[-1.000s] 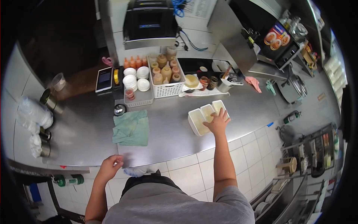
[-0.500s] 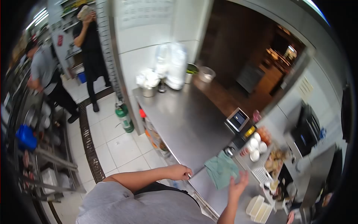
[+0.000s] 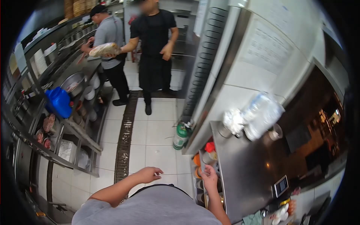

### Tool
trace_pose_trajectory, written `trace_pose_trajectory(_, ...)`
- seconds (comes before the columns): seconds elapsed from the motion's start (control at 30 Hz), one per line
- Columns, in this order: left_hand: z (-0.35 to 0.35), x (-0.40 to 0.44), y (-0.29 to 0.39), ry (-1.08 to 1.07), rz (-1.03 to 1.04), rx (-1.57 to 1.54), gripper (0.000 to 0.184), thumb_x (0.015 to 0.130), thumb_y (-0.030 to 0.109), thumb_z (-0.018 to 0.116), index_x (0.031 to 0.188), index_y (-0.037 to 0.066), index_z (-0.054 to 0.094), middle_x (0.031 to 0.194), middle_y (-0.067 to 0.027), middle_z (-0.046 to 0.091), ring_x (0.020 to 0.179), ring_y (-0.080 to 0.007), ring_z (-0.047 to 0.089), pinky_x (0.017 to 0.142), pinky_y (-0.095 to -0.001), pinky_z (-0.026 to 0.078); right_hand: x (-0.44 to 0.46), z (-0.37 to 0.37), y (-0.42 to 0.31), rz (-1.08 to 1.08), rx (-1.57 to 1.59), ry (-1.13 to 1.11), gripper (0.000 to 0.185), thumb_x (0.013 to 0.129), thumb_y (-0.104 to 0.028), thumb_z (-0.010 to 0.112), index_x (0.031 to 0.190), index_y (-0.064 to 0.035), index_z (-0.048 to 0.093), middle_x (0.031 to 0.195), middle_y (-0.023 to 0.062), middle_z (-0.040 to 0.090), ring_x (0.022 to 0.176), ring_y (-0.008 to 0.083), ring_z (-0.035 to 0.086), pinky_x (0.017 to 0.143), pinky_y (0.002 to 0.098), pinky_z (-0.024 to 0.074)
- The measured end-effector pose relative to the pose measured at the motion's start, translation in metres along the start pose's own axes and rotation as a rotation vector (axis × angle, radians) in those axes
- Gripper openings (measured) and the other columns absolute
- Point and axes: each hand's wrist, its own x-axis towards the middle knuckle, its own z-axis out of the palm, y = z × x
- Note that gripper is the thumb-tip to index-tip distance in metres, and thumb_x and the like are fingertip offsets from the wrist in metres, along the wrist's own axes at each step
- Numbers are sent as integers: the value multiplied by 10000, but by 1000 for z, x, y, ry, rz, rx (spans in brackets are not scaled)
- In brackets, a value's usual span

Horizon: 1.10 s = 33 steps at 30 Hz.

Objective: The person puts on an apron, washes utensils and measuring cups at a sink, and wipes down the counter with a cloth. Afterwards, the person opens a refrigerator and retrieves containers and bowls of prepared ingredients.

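My left hand (image 3: 150, 174) hovers in front of my body, above the white floor tiles. It holds nothing, and its fingers are loosely stretched. My right hand (image 3: 209, 177) is raised beside the left edge of the steel counter (image 3: 243, 168), fingers apart with nothing in them. Nearest to it are a container with a red lid (image 3: 209, 147) and other jars on the shelf under the counter. Ahead, a person in black (image 3: 154, 48) holds out a pale wrapped package (image 3: 105, 50) in one hand. At the counter's far end lies a green cloth (image 3: 252, 218).
Another person in a grey shirt (image 3: 108, 41) works at the left-hand bench. Shelving there carries a blue jug (image 3: 59, 102) and a metal bowl (image 3: 73, 83). A green cylinder (image 3: 180, 136) stands by the wall corner. A floor drain (image 3: 125, 138) crosses the tiles. Plastic-wrapped stacks (image 3: 264, 116) top the counter.
My view has turned left, from the counter to the aisle. My left hand has come off the counter edge, and my right hand is away from the green cloth. The person in black has lowered the package.
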Motion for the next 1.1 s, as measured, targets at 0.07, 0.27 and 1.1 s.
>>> trace_pose_trajectory(0.07,-41,-13,-36,94,-124,13,328,861,275,641,1142,108,631,989,-115,681,888,-289,645,801,-376,507,44,52,10,112,62,-62,459,779,-63,702,1213,-58,552,1008,89,600,908,163,588,788,292,483)
trace_pose_trajectory(0.27,-101,24,-151,202,-343,-249,340,866,283,632,1143,85,629,969,-113,683,886,-271,649,807,-361,506,141,160,-36,44,6,-349,412,782,-78,693,1175,-33,578,1075,97,624,929,190,626,739,305,515)
trace_pose_trajectory(1.1,-284,87,-393,649,-1013,-651,322,886,286,614,996,-14,651,905,-159,687,730,-262,684,639,-444,545,576,466,-533,-1871,1573,823,513,806,-79,563,1310,-53,469,1122,219,621,1017,333,617,813,560,483)
